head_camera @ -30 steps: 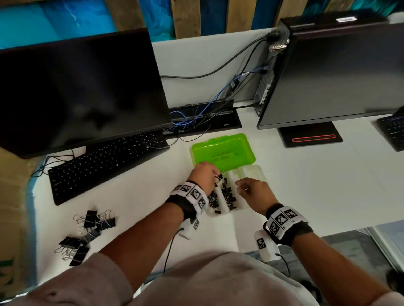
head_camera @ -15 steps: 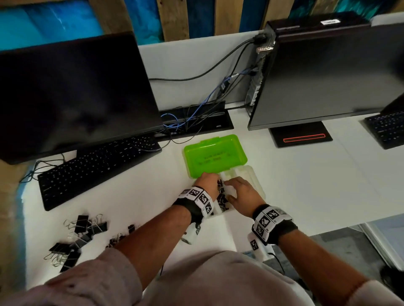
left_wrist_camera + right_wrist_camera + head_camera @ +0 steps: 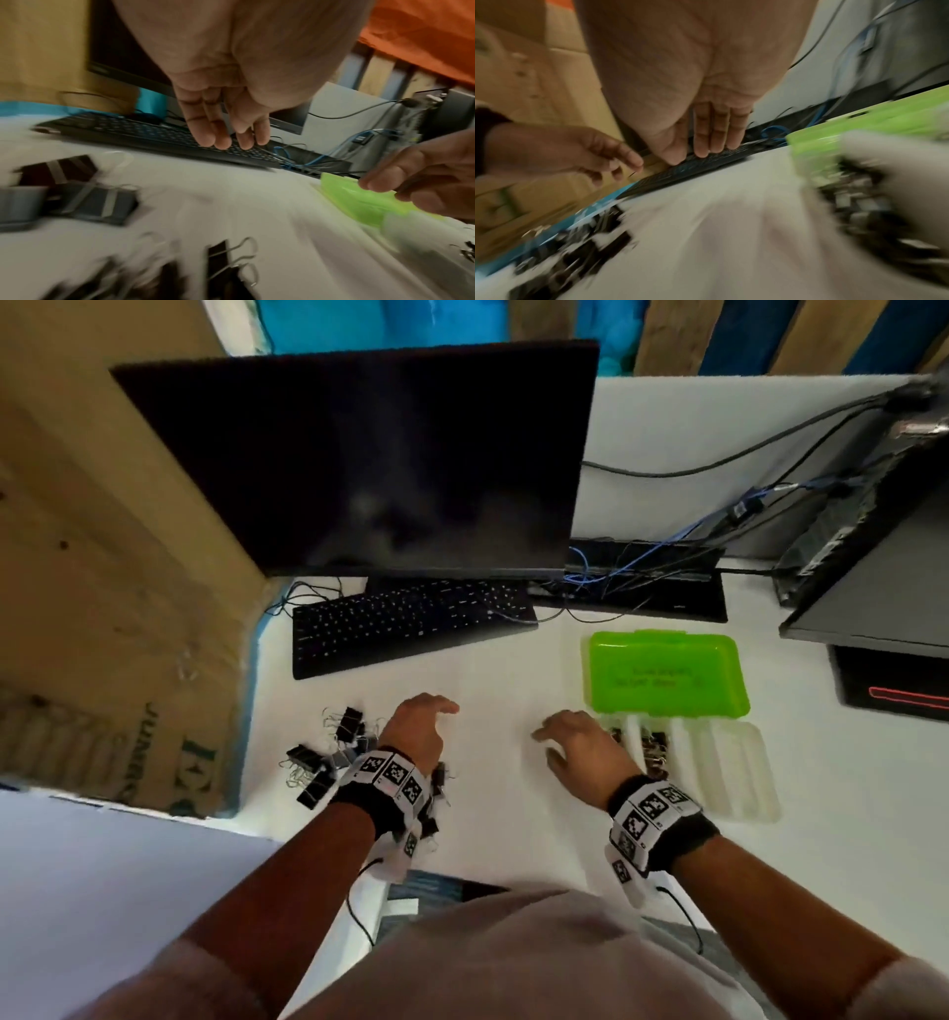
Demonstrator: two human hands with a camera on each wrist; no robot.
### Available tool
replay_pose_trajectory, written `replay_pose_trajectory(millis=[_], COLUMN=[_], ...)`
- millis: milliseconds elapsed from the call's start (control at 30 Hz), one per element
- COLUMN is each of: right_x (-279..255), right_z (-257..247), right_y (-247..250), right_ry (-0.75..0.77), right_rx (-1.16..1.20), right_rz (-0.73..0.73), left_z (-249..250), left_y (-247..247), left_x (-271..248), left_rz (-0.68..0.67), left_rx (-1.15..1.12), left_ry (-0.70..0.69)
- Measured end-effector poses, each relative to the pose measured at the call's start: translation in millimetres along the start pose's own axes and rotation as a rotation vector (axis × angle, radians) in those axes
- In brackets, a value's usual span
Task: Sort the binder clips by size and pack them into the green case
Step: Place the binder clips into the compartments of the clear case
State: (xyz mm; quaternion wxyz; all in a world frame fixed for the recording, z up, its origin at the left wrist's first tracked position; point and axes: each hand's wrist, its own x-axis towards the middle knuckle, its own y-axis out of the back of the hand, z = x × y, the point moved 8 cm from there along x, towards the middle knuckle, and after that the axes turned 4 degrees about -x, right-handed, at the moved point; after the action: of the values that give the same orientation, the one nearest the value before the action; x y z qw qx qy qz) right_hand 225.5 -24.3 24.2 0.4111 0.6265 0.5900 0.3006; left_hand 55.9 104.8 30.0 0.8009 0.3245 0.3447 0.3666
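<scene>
The green case lies open on the white desk, its green lid (image 3: 662, 675) at the back and its clear divided tray (image 3: 729, 767) in front. Small black clips (image 3: 653, 748) fill the tray's left compartments. A pile of larger loose binder clips (image 3: 328, 762) lies at the desk's left edge and shows blurred in the left wrist view (image 3: 95, 201). My left hand (image 3: 418, 729) hovers just right of that pile, fingers relaxed (image 3: 226, 134) and holding nothing. My right hand (image 3: 575, 747) hangs open and empty just left of the tray, its fingers (image 3: 713, 140) straight.
A black keyboard (image 3: 411, 621) and a dark monitor (image 3: 390, 464) stand behind the hands. A second monitor (image 3: 873, 588) and a tangle of cables (image 3: 642, 567) sit at the back right. A cardboard box (image 3: 102, 608) borders the desk's left edge.
Both hands have come off the case tray and moved left. The left hand now sits beside the loose clip pile, and the head view has swung left.
</scene>
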Motion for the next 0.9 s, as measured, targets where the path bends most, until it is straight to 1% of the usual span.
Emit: replay_pose_trajectory(millis=[100, 167, 233, 367, 433, 500, 633, 733, 833, 900], right_x=[17.7, 25.8, 31.3, 30.5, 27.6, 25.6, 24.5, 26.1, 26.2, 24.7], right_z=[-56.9, -85.1, -108.9, -135.6, -137.9, -136.5, -127.6, -109.9, -86.4, -69.8], right_y=[-45.8, -72.4, -92.0, -122.8, -132.2, -135.4, -131.2, -127.2, -116.4, -106.5], right_ry=[0.154, 0.206, 0.267, 0.363, 0.389, 0.376, 0.343, 0.275, 0.208, 0.15], right_rx=[-0.022, -0.08, -0.166, -0.302, -0.35, -0.325, -0.245, -0.178, -0.123, -0.106], right_rz=[-0.252, -0.392, -0.469, -0.556, -0.562, -0.542, -0.458, -0.41, -0.319, -0.287], left_z=[-39.4, -61.4, -80.4, -108.6, -114.2, -115.5, -101.5, -84.4, -74.1, -66.4], left_y=[15.4, 12.7, 3.0, -23.2, -37.0, -48.3, -61.1, -60.9, -64.6, -66.4], left_x=[-23.3, -40.2, -53.5, -70.8, -73.7, -73.4, -62.9, -53.6, -43.8, -37.5], left_rz=[0.025, -0.022, -0.1, -0.249, -0.284, -0.285, -0.23, -0.172, -0.197, -0.222], left_rx=[0.019, -0.048, -0.107, 0.031, 0.028, 0.033, -0.023, -0.014, 0.021, 0.03], left_ry=[0.026, 0.068, 0.118, 0.179, 0.165, 0.154, 0.101, 0.022, -0.014, -0.041])
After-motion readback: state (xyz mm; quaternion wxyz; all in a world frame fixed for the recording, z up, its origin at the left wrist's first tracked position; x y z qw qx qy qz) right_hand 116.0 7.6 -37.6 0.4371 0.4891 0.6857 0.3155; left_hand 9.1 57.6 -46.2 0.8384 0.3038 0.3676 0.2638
